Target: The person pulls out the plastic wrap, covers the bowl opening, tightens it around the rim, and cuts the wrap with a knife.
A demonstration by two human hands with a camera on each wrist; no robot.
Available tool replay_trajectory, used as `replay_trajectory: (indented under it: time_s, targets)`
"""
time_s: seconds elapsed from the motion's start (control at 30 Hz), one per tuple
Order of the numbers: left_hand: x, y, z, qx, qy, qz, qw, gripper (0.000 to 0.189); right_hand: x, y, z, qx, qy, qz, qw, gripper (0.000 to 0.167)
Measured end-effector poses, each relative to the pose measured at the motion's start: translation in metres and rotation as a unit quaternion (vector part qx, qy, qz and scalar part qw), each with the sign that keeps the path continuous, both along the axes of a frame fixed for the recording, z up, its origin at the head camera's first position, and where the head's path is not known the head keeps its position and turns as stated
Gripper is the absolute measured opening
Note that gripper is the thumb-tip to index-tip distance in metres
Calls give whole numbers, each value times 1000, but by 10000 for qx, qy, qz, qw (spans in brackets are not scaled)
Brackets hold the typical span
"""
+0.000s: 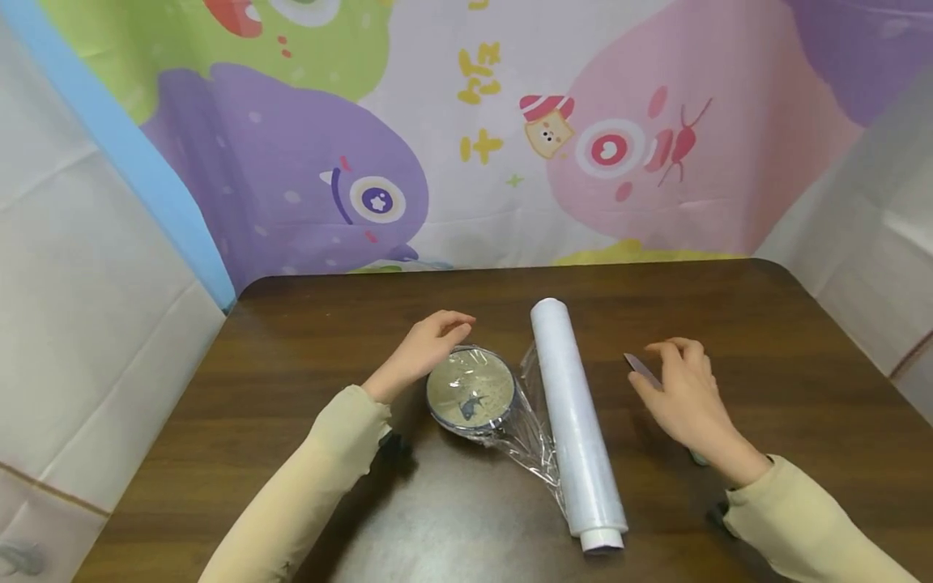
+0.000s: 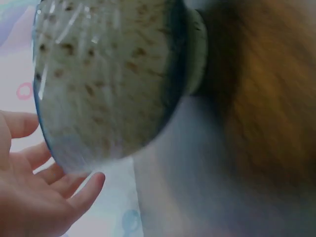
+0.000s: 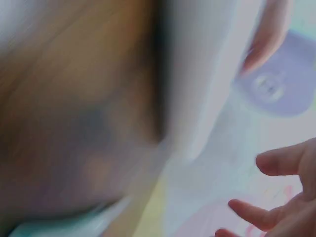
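A speckled bowl (image 1: 452, 389) with a dark rim is covered by clear cling film, and a dark fish-like figure shows in it. Loose film (image 1: 526, 433) stretches from the bowl to a long white cling film roll (image 1: 579, 421) lying on its right. My left hand (image 1: 426, 348) is at the bowl's upper left edge, fingers loosely bent; whether they touch the rim I cannot tell. Over a knife (image 1: 640, 369) at the right hovers my right hand (image 1: 685, 401), fingers apart and relaxed. It hides most of the knife; a pale green handle (image 3: 64, 226) shows in the blurred right wrist view.
A dark wooden table (image 1: 350, 518) carries everything. Behind it hangs a cloth with cartoon figures (image 1: 496, 186), and pale tiled walls (image 1: 95, 267) flank the table's left and right sides.
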State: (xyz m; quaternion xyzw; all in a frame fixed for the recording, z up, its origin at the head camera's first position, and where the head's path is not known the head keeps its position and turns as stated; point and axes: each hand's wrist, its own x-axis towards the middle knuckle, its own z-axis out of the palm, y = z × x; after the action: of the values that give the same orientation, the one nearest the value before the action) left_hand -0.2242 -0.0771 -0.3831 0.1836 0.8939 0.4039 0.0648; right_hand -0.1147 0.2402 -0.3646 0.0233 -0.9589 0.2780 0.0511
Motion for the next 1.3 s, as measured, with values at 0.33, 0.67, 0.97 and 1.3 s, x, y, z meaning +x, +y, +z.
replay_trajectory:
  time_s: [0.33, 0.67, 0.97, 1.3]
  targets:
    - [-7, 12, -7, -560, -145, -1189, 9912, 35, -1, -83, 34, -4773, -2552, 1164, 8328, 50]
    - [-2, 10, -15, -620, -99, -1010, 9929, 32, -18, -122, 15, -4739, -3116, 910, 8186, 63]
    - [8, 9, -16, -226, -296, -58, 9993, 29, -12, -135, 1, -5065, -3490, 563, 7865, 54]
    - [24, 12, -19, 1364, -1510, 1462, 9681, 37, -4, -150, -1, -5282, -3094, 343, 7900, 64]
